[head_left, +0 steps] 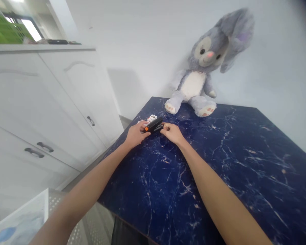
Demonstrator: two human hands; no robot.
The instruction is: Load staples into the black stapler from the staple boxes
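A black stapler-like object (154, 125) with an orange patch at its left end lies on the dark blue marbled table (165, 177). My left hand (137, 134) grips its left end, thumb in front and fingers behind. At the other end, my right hand (172, 132) has its fingers curled and pinched against the object's side; what they hold, if anything, is too small to tell. Just behind the black object stands a small white box (152, 118) with red and dark print, partly hidden. Another pale item beside it is mostly covered by my left fingers.
A large grey-purple plush rabbit (193, 83) sits at the table's back edge against the wall. White cabinets (63, 88) stand to the left. A white perforated basket or bin (51, 204) is at the lower left, below the table's edge.
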